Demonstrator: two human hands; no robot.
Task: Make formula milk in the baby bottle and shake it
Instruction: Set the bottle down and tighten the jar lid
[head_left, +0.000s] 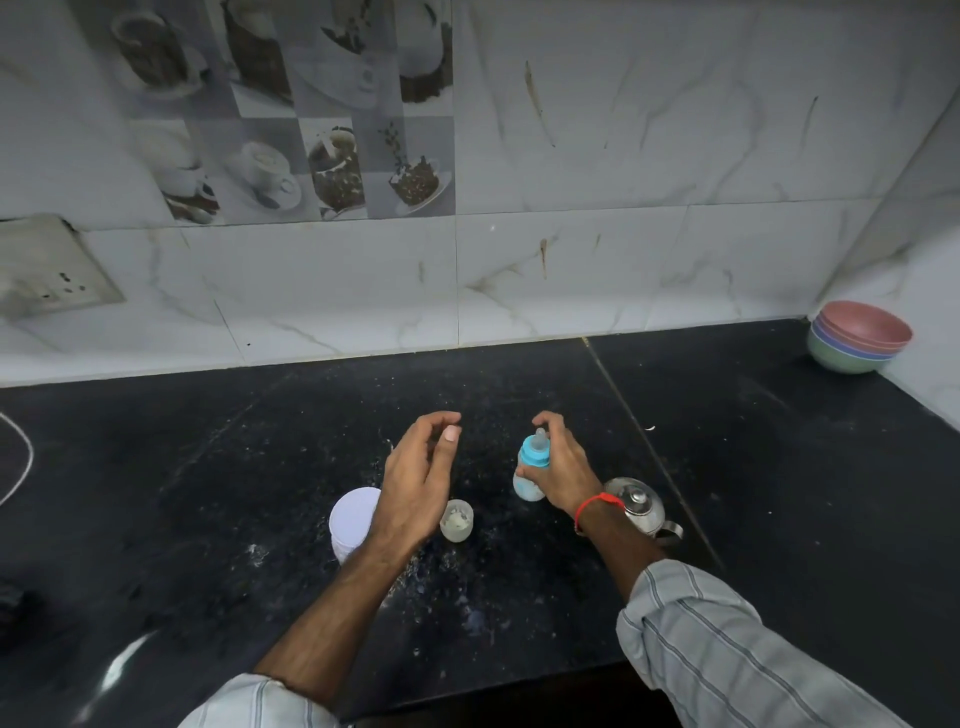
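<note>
A small baby bottle (531, 465) with a blue collar and clear teat holds a little white milk at its bottom. My right hand (563, 467) grips it round the body, above the black counter, with the bottle tilted slightly. My left hand (415, 478) hovers to the left of the bottle, fingers loosely curved and holding nothing. Below that hand stand a white container (353, 519) and a small frosted cap (457, 521) with some white powder in it.
A small steel kettle (641, 506) stands just behind my right wrist. Stacked coloured bowls (857, 338) sit in the far right corner. The black counter (519, 597) carries scattered white powder specks. A wall socket (47, 270) is at the left.
</note>
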